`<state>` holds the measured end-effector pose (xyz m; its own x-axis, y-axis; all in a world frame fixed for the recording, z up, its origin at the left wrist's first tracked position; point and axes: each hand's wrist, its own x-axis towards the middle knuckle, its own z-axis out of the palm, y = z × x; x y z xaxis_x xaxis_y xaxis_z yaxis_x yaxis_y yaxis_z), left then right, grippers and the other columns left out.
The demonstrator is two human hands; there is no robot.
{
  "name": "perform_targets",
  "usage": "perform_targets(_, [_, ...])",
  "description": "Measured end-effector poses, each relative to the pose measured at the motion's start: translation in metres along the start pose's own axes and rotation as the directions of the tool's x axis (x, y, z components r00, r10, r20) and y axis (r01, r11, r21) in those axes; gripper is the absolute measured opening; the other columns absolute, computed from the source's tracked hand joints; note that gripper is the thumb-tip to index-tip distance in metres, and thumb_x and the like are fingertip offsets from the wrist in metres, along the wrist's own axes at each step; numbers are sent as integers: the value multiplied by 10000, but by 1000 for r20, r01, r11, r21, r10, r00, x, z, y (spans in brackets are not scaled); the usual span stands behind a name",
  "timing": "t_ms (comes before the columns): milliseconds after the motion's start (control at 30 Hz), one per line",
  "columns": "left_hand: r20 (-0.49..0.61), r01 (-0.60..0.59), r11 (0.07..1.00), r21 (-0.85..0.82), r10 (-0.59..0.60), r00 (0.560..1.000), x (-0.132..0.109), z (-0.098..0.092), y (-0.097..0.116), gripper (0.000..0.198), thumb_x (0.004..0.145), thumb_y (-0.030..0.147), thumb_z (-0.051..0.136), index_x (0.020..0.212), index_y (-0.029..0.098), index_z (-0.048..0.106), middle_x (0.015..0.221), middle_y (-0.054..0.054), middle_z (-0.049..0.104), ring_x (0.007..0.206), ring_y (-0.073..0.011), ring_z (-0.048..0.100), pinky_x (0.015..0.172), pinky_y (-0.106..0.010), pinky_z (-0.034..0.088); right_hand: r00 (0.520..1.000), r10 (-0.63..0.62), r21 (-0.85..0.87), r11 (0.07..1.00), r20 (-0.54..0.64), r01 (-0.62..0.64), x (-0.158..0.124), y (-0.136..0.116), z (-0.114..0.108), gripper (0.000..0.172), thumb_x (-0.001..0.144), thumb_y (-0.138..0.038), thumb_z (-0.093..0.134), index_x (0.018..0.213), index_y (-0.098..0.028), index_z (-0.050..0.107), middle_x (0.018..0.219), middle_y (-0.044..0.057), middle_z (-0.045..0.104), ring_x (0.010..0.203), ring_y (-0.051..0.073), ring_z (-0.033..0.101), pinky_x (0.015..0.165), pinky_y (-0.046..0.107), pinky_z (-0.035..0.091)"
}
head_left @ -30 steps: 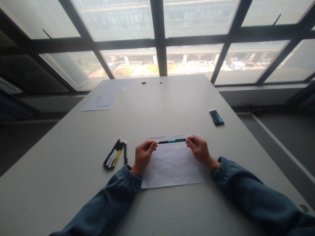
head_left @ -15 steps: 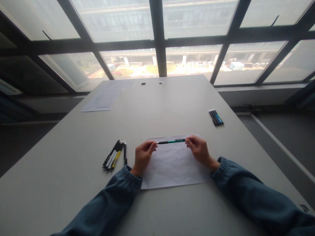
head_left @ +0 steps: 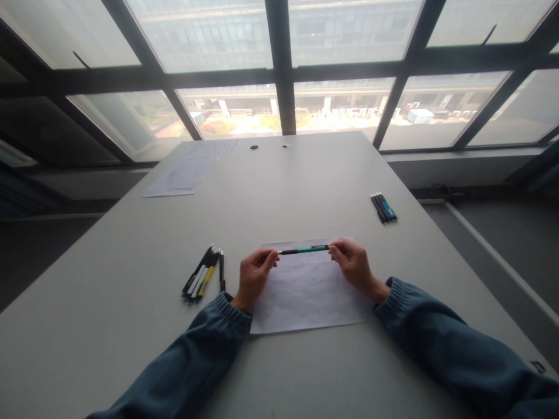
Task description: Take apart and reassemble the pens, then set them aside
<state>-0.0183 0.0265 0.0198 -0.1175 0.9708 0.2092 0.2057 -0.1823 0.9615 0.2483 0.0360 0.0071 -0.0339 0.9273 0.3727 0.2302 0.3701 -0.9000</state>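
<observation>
A green and black pen (head_left: pixel 304 250) is stretched level between my two hands, over the upper part of a white sheet of paper (head_left: pixel 305 297). My left hand (head_left: pixel 255 273) pinches its tip end, and my right hand (head_left: pixel 351 263) pinches the clip end. Left of my left hand lies a loose bunch of pens (head_left: pixel 201 276), black, white and yellow, with a single black pen (head_left: pixel 222 270) at its right side. Farther off to the right, several black and blue-green pens (head_left: pixel 384 208) lie side by side.
The white table (head_left: pixel 279 192) runs away from me toward large windows. At its far left lie printed sheets of paper (head_left: pixel 179 174). Two round holes, one of them a dark cable hole (head_left: pixel 254 148), sit near the far edge. A small dark object (head_left: pixel 537 366) is at the right edge.
</observation>
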Motion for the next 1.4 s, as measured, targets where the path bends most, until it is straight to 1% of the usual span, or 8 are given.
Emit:
perform_targets(200, [10,0,1000,-2,0,1000,0,-1,-2,246,838,388,737,807,143,736,705,-41,706,614,-124,614,588,-221,518,1000,-3,20,1000,-5,3,0,1,0,241,953,-393,602,838,-192,669,712,15,638,632,143,602,607,266,504])
perform_targets(467, [10,-4,1000,23,3,1000,1,-1,1,281,843,417,722,794,141,735,701,-47,709,609,-132,621,582,-230,523,1000,6,14,1000,-1,-6,0,4,0,281,954,-433,591,839,-190,673,719,23,643,640,147,606,606,269,517])
perform_targets(667, [12,1,1000,10,-1,1000,1,-1,-1,253,843,399,731,810,148,737,707,-39,707,613,-127,618,591,-225,523,1000,2,6,1000,-4,-2,1,2,0,280,952,-434,592,840,-191,677,720,28,647,638,152,606,598,275,515])
perform_targets(967, [30,10,1000,2,-10,1000,1,-2,-2,249,859,390,716,822,145,729,713,-40,700,625,-123,610,600,-221,514,1000,2,5,1000,11,-2,1,2,0,278,958,-419,590,820,-189,664,700,18,633,626,146,598,600,272,500])
perform_targets(1167, [28,7,1000,2,-7,1000,0,-1,1,266,855,401,715,806,140,728,705,-44,698,617,-127,606,593,-228,512,1000,4,5,1000,20,-5,0,2,-1,286,964,-415,583,801,-190,651,688,10,618,628,144,588,605,269,485])
perform_targets(1400, [36,14,1000,-3,-14,999,1,0,3,267,867,392,700,795,136,724,700,-36,697,617,-116,603,589,-211,500,1000,-5,-18,1000,26,5,0,1,-1,276,973,-381,575,785,-189,642,689,8,609,628,140,575,613,274,458])
